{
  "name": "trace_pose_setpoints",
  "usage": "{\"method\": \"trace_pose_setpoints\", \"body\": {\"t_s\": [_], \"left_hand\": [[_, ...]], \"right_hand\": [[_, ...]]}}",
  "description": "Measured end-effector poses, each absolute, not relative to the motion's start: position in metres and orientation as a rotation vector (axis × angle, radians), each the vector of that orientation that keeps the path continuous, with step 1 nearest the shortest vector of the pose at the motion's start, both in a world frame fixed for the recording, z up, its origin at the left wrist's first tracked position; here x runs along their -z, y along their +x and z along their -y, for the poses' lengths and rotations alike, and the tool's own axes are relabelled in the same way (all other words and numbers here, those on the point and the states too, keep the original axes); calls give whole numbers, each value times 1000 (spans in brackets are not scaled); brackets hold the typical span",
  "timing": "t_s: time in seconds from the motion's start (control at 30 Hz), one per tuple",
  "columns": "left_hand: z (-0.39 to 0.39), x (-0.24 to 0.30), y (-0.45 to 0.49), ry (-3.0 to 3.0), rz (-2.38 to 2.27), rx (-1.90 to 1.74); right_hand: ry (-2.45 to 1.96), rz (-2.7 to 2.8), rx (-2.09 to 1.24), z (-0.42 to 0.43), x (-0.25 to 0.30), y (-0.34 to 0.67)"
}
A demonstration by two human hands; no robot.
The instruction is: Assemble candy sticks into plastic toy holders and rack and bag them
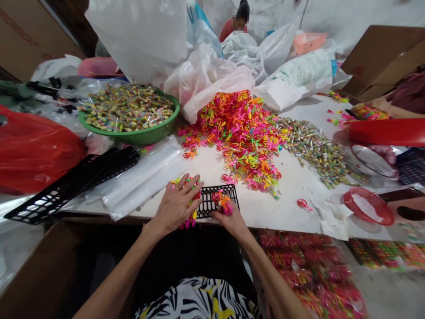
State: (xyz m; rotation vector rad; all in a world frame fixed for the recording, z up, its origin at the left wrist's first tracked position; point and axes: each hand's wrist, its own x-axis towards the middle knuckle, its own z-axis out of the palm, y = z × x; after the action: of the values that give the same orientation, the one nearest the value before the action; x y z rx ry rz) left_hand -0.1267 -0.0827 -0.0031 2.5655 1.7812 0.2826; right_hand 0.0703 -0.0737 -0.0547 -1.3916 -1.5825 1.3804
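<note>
The left hand (175,204) lies with its fingers (190,186) spread wide over a bunch of brightly coloured plastic pieces (190,223), which poke out beneath the palm at the left end of a black plastic lattice rack (207,201). The right hand (232,220) has its fingers (216,212) drawn close together, pinching an orange-and-pink plastic piece (223,201) over the rack's right end. The hands sit just apart, with the rack's bare grid showing between them.

All this happens right at the near edge of a white work table (265,212), whose lip runs just below the wrists. Directly ahead of the fingertips, a heap of tangled neon plastic loops (235,141) spreads across the table, its nearest strands close to the rack. To the left of the fingers lie long sheets of clear plastic (142,177) and, beyond them, more black lattice racks (76,181) hanging over the table's corner. Further ahead on that side, a green basket (129,115) brims with small wrapped sweets.

To the right of the fingers, open tabletop stretches to a red basket (368,206), with a long drift of wrapped sticks (315,153) behind it. At the far right, a co-worker's hand (381,105) reaches in, and another person (232,29) sits beyond the white sacks (299,75).
</note>
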Motion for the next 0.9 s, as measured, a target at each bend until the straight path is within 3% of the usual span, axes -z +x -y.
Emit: {"method": "trace_pose_setpoints", "body": {"t_s": [0.27, 0.5, 0.67, 0.8, 0.9], "left_hand": [[83, 4, -126, 2590, -1767, -323], [84, 2, -127, 2575, -1755, -322], [85, 1, -119, 2540, -1837, -325], [90, 0, -119, 2551, -1857, -377], [94, 0, -124, 2591, -1834, -367]], "right_hand": [[-1309, 1386, -1454, 85, 61, 28], [-1403, 2037, -831, 85, 63, 24], [-1501, 2443, -640, 89, 56, 19], [-1314, 2699, -717, 47, 33, 46], [-1642, 2668, -272, -8, 13, 77]]}}
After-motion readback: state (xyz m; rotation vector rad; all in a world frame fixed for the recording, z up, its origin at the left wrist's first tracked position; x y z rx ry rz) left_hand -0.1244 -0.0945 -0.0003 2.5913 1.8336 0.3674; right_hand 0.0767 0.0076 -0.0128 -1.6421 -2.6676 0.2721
